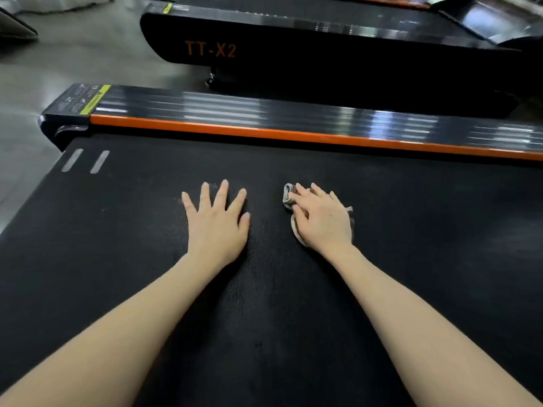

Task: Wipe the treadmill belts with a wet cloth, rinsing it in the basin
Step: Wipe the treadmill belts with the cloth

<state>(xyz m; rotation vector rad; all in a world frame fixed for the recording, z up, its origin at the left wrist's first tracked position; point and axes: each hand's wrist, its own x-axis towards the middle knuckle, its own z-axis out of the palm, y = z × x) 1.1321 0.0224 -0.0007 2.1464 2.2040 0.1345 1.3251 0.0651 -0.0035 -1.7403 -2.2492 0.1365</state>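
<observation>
A black textured treadmill belt (117, 259) fills most of the view. My left hand (217, 221) lies flat on it, fingers spread and straight, holding nothing. To its right, my right hand (320, 221) presses a small bunched grey cloth (288, 195) against the belt. The cloth shows past my fingertips, and its pale edge runs along the thumb side of the hand. No basin is in view.
An orange strip and a glossy black side rail (293, 118) border the belt's far edge. A second black treadmill (293, 51) marked TT-X2 stands beyond it. Grey floor (73, 54) lies to the left.
</observation>
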